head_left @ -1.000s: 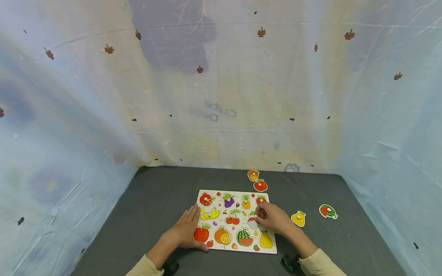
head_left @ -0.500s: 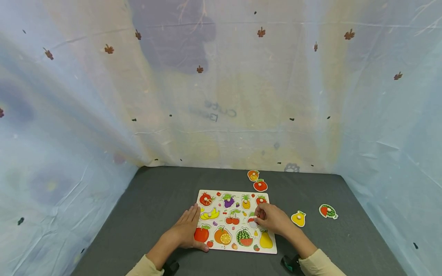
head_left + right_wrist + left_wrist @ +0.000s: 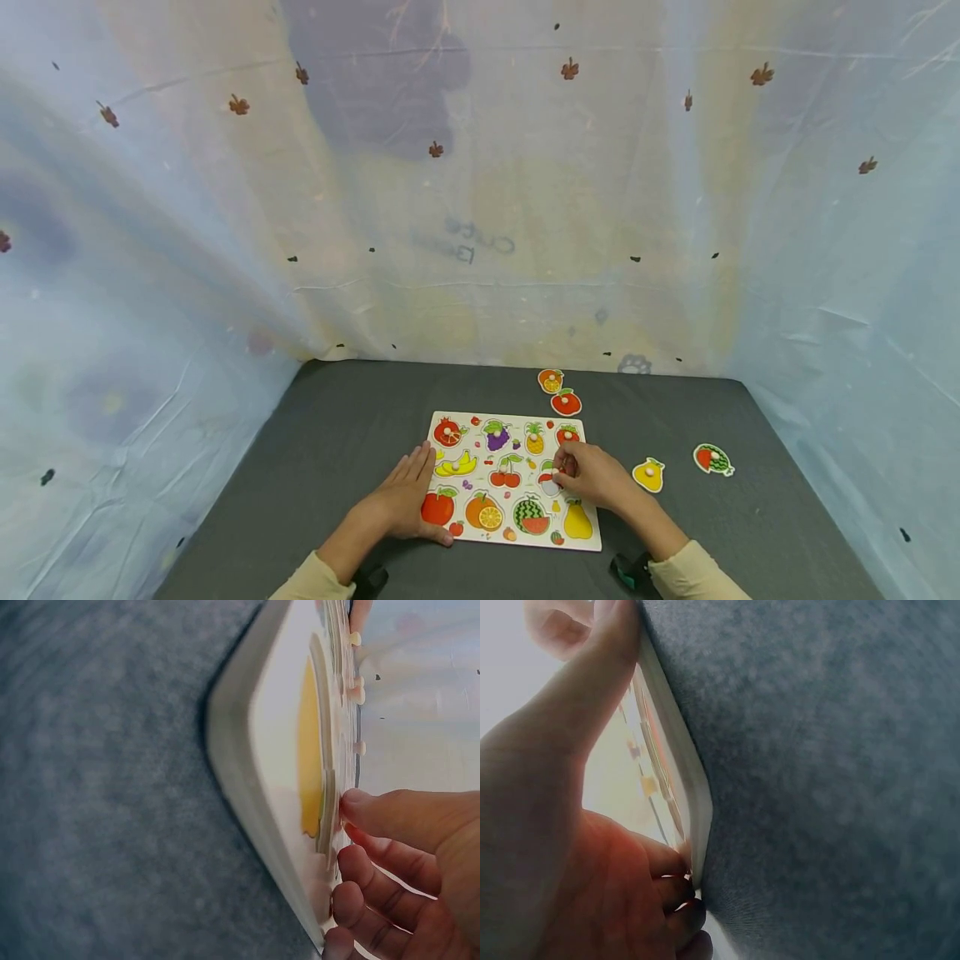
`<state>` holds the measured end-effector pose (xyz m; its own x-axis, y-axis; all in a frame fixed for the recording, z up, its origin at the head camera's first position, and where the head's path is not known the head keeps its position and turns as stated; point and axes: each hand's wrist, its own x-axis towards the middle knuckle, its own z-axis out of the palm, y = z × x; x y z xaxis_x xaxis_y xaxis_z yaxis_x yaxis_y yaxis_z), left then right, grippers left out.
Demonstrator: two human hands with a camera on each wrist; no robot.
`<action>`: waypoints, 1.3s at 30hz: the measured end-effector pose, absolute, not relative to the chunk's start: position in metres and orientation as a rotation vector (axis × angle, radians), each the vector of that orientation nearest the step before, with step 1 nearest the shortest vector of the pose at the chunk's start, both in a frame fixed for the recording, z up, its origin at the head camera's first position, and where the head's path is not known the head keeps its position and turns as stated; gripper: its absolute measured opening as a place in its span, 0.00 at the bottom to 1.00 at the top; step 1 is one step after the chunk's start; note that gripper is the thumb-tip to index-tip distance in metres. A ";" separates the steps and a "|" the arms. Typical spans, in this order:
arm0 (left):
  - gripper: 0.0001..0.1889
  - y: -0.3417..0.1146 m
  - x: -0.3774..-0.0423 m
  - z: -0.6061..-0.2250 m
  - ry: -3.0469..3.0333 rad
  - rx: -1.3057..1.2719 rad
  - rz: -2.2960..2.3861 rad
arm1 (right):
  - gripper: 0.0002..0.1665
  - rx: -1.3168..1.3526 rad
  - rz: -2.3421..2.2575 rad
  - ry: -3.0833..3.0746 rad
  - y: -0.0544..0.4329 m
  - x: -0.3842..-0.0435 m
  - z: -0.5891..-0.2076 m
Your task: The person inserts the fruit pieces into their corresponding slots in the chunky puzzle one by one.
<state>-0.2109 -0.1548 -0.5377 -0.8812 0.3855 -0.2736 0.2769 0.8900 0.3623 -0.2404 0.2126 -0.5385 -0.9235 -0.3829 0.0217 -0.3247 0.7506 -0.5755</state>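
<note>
A white wooden fruit puzzle board [image 3: 517,537] lies on the grey table. My left hand [image 3: 401,500] rests along the board's left edge with its fingers extended; in the left wrist view the thumb [image 3: 592,690] and fingertips come right up to the board's rim. On the right side, my right hand [image 3: 596,477] pinches a red-and-white fruit puzzle piece [image 3: 548,483] with a green leaf, at its place in the middle row. Thumb and index finger [image 3: 390,847] meet close over the board in the right wrist view, hiding the piece's knob. Knobbed grape [image 3: 496,434] and pineapple [image 3: 534,439] pieces sit in the board.
An orange piece [image 3: 551,381] and a red piece [image 3: 566,403] lie behind the board. To the right are a yellow pear piece [image 3: 648,475] and a watermelon piece [image 3: 712,459]. A patterned curtain [image 3: 480,208] hangs round the table's back and sides.
</note>
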 end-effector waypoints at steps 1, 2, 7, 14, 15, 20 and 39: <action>0.78 -0.155 -0.211 -0.538 2.719 0.494 0.448 | 0.10 -0.577 -0.908 2.845 0.213 -0.241 -0.539; 0.78 -0.155 -0.210 -0.539 2.723 0.496 0.439 | 0.10 -0.577 -0.908 2.842 0.213 -0.241 -0.539; 0.77 -0.158 -0.210 -0.540 2.725 0.520 0.427 | 0.10 -0.591 -0.915 2.831 0.214 -0.241 -0.539; 0.75 -0.163 -0.212 -0.539 2.705 0.592 0.466 | 0.10 -0.606 -0.925 2.825 0.215 -0.242 -0.540; 0.75 -0.164 -0.212 -0.539 2.702 0.608 0.474 | 0.10 -0.605 -0.926 2.823 0.215 -0.242 -0.540; 0.74 -0.170 -0.214 -0.539 2.690 0.694 0.503 | 0.10 -0.617 -0.928 2.811 0.216 -0.243 -0.541; 0.72 -0.174 -0.214 -0.536 2.683 0.715 0.523 | 0.06 -0.751 -1.035 2.695 0.232 -0.255 -0.525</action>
